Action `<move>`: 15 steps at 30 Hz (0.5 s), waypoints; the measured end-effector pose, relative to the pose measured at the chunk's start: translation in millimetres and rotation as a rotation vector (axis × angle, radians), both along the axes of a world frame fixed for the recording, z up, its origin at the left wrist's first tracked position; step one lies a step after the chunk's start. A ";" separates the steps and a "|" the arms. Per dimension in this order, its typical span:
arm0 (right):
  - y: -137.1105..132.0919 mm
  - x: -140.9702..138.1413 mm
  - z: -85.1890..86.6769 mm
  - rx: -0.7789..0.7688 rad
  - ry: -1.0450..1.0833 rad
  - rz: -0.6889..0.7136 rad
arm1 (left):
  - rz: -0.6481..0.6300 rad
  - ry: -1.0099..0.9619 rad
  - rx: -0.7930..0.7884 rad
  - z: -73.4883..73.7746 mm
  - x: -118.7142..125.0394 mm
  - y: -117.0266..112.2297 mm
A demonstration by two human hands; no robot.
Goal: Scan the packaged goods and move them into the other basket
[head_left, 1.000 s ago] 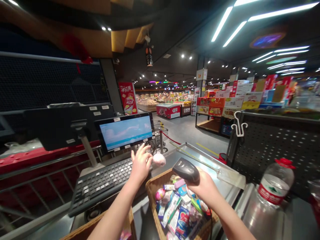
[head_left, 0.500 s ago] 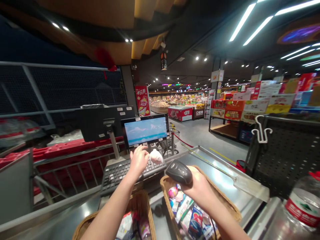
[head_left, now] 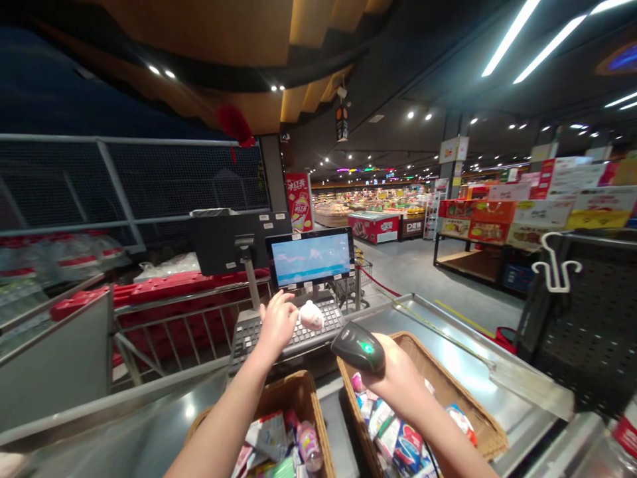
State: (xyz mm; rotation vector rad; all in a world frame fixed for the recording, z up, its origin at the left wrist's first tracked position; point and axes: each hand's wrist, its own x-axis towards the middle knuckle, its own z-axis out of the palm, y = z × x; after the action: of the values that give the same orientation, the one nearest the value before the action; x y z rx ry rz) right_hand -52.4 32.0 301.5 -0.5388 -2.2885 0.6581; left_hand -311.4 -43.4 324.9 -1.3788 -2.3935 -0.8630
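My right hand [head_left: 398,368] is wrapped round the handle of a black barcode scanner [head_left: 355,346], which points left with a green light lit on top. The scanner is above the near end of the right wicker basket [head_left: 450,372], full of small packaged goods. Between thumb and fingertips, my left hand [head_left: 279,322] pinches a small white rounded item [head_left: 311,315] with a pinkish patch; its kind is unclear. That item is over the black keyboard [head_left: 246,337], left of the scanner. Under my left forearm stands another wicker basket [head_left: 321,415] with packages and a pink bottle [head_left: 309,446].
A lit touchscreen monitor [head_left: 312,259] stands behind the keyboard, beside a dark second screen [head_left: 219,242]. The metal counter [head_left: 448,332] runs off to the right. A white hook [head_left: 556,262] hangs on a black perforated panel [head_left: 597,318]. Railings [head_left: 184,345] line the left.
The scanner's green light has come on. My view has turned slightly left, so the scene sits further right. The white item stays in my left hand, its pinkish patch now more visible.
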 end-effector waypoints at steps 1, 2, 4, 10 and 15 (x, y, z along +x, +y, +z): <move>-1.7 -1.0 -0.2 0.005 -0.002 -0.001 | 0.005 -0.001 0.001 -1.0 -1.2 -2.8; -3.2 -2.1 -0.8 0.009 -0.004 -0.004 | 0.011 -0.001 0.002 -2.1 -2.5 -5.7; -6.1 -4.6 -2.3 0.015 -0.004 -0.010 | 0.022 -0.001 0.000 -5.0 -5.6 -11.9; -18.6 -13.5 -4.3 0.000 -0.031 0.026 | 0.054 -0.006 -0.024 -16.9 -17.4 -35.0; -29.4 -21.4 -8.5 -0.010 -0.042 0.044 | 0.082 -0.022 -0.067 -33.9 -27.3 -61.0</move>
State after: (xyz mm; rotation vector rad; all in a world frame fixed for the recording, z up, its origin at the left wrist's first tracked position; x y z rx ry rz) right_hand -73.8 2.6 293.0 -0.5124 -2.3435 0.6858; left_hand -338.7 -104.4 291.0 -1.2905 -2.4977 -0.7883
